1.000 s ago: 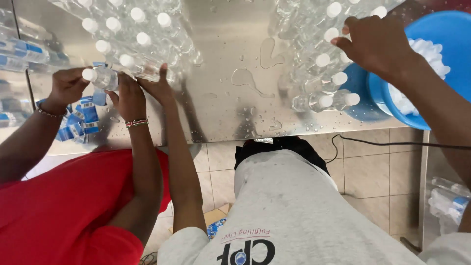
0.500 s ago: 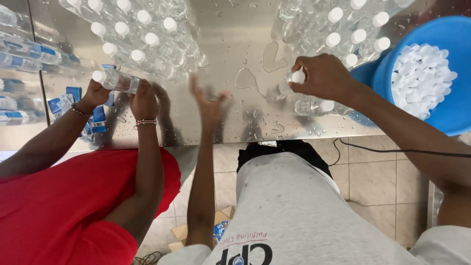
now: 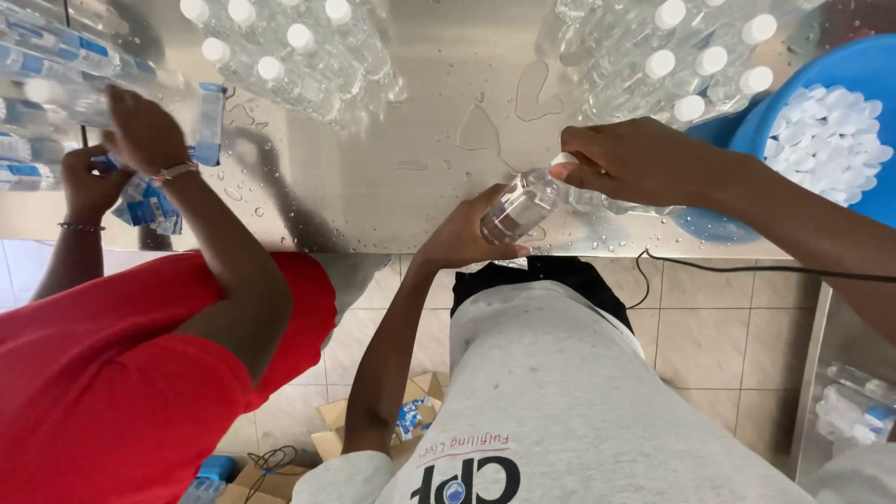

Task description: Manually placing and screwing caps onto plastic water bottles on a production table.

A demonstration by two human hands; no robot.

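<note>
Both hands (image 3: pixel 560 201) grip 1 bottle (image 3: pixel 519 207); approx. 10 capped behind.

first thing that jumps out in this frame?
Dead centre, the left hand grips a clear bottle while the right hand pinches its white cap. To the right sits a blue tub of white caps; at left, a co-worker's hands handle blue labels.

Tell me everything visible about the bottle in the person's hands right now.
The clear plastic bottle is small, unlabelled and transparent, with a white cap. It is tilted, cap end up and to the right, above the wet steel table near its front edge. The left hand grips its body from below; the right hand covers the cap with its fingers.
</note>
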